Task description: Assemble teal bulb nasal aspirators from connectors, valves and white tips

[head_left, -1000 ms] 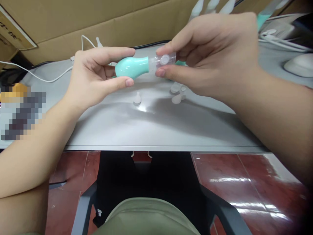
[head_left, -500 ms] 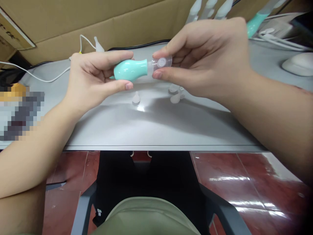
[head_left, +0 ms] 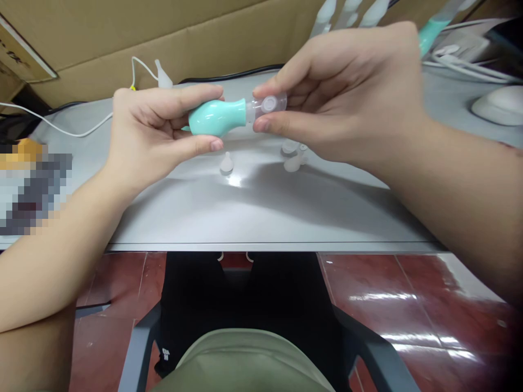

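My left hand is closed around a glossy turquoise squeeze bulb, thumb below and fingers above. From the bulb's neck a clear plastic tube with a round disc inside extends to the right. My right hand pinches that tube between thumb and forefinger. Bulb and tube are joined end to end and held level above the table. Beneath them lie a small whitish cone-shaped tip and, to the right, several small translucent pieces. The palm side of the bulb is hidden by my left fingers.
Several white-tipped clear pieces stand at the back, near another turquoise bulb. A white nozzle stands behind my left hand. Cardboard walls the far side. A white mouse and cables lie at right.
Both hands keep the same grip on the bulb and tube. My right hand's wrist has turned and shifted slightly right and up; otherwise little differs.
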{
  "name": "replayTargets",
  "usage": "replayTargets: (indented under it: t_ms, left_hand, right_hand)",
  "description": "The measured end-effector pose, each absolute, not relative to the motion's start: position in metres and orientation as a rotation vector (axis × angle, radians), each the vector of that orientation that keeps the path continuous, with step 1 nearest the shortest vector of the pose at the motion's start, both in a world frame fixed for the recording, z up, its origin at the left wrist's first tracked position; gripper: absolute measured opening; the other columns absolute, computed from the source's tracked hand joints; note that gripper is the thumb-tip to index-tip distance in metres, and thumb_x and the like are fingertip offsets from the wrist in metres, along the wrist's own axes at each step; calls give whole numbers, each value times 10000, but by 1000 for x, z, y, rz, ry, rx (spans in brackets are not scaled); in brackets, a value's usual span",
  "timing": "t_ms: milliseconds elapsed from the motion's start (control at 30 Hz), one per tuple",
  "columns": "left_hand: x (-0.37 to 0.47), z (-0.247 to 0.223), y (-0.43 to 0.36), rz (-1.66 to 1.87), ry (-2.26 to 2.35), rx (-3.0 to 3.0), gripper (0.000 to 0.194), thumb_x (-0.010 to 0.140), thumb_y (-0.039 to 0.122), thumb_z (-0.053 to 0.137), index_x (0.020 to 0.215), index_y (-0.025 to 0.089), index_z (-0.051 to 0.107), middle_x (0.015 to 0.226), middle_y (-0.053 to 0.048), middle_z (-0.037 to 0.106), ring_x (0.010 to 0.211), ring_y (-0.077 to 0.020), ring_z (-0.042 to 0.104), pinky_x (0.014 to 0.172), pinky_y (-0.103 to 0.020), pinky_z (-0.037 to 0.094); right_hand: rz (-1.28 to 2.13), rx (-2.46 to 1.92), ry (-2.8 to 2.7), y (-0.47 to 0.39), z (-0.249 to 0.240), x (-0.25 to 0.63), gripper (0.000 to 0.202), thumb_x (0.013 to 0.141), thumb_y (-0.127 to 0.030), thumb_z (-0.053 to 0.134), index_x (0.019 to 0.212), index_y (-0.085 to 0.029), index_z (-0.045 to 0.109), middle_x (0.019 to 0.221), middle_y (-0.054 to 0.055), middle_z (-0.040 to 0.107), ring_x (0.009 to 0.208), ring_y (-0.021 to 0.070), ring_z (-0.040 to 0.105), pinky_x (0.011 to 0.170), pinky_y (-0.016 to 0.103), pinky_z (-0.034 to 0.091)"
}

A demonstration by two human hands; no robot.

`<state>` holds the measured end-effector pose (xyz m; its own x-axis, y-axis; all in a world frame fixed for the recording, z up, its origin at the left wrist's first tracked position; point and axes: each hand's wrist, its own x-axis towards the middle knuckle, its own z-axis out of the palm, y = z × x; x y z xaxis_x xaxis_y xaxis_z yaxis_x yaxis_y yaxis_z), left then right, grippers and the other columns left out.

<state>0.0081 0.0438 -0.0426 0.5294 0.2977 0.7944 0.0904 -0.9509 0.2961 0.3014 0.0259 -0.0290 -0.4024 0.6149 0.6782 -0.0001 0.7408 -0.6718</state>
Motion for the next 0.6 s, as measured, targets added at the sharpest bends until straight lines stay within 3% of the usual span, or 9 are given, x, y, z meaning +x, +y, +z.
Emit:
replayTargets:
  t_ms: [300,467,600]
  left_hand:
    - [11,-50,42,1496,413,2596,721,842,626,1037,1464,342,808,1288,-61,873,1102,-304,870,893,-433,779]
    - [16,-49,39,1586,431,2672,658,856,592,1029,1431,340,832,1204,-34,900,979,-258,873,766,-321,739]
    - [16,-43,33,1547,426,2626,577,883,488,1025,1413,350,844,1222,-31,902,1016,-255,888,803,-325,775]
  right_hand:
    - [781,-509,-1846,23,-30,299,435,705,-504,1083,940,-231,840,958,17,807,801,129,747,636,257,583]
    - [849,-521,-1855,19,-26,299,394,700,-462,1091,908,-246,835,954,-5,810,817,109,766,674,213,611]
    - [871,-536,-1844,19,-25,299,389,715,-451,1085,929,-247,831,930,-7,800,767,99,753,622,214,589]
